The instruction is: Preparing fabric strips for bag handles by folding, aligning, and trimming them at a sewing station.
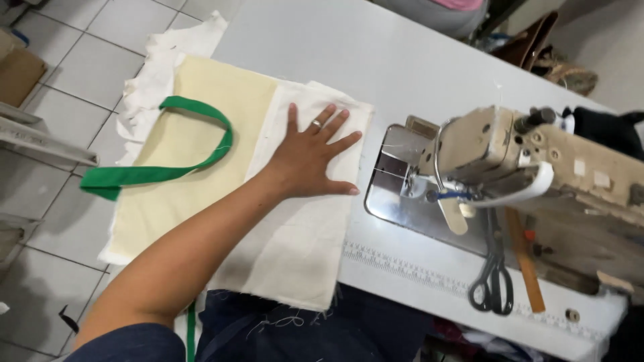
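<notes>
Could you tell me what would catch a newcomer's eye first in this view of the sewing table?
Most striking is the left hand, spread flat with a ring on one finger, pressing the off-white fabric in the middle of the white table. Just left of it, a bright green strap loops over a pale yellow fabric panel. To the right stands the worn sewing machine, with black scissors lying below it.

Left hand flat on cream fabric, sewing machine beside
</notes>
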